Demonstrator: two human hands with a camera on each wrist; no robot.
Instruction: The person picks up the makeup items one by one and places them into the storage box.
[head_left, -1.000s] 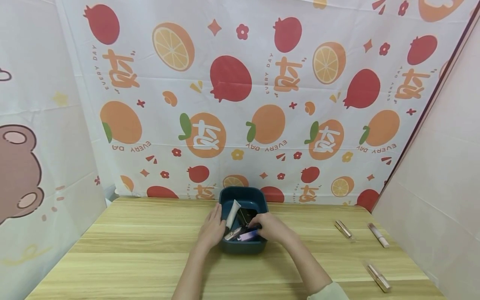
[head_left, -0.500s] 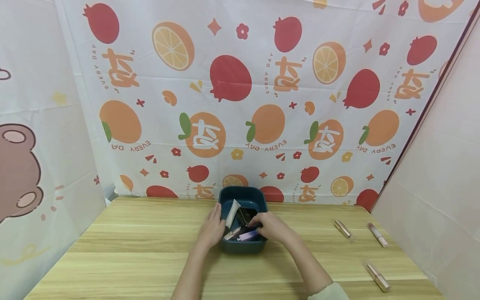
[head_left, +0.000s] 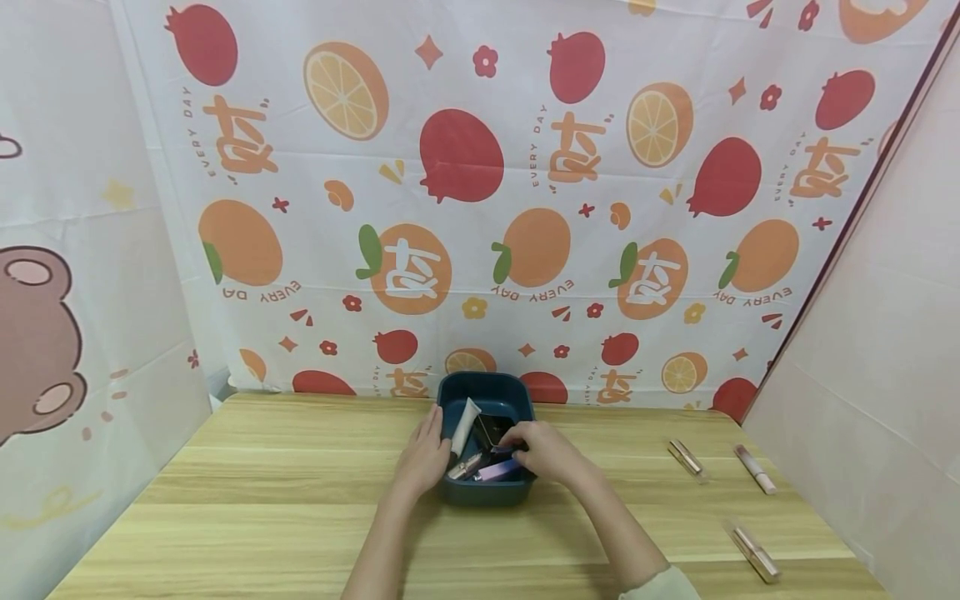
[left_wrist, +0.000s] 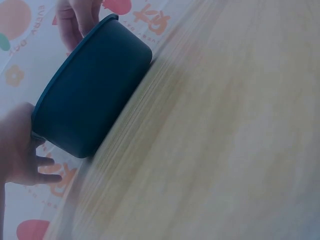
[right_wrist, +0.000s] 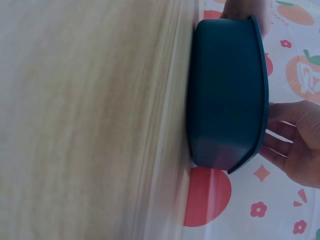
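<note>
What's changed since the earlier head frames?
Very little: the right hand has edged slightly up in the head view; whether it grips anything is unclear. The left hand stays at the box's left side; box, white tube and slim tubes at right stay put.

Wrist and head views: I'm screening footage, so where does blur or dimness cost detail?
Left wrist: the pale wood-grain table is smeared and soft; right wrist: likewise, and the dark teal rounded box looks dim; head: brighter, with the white fruit-printed backdrop mostly crisp.
</note>
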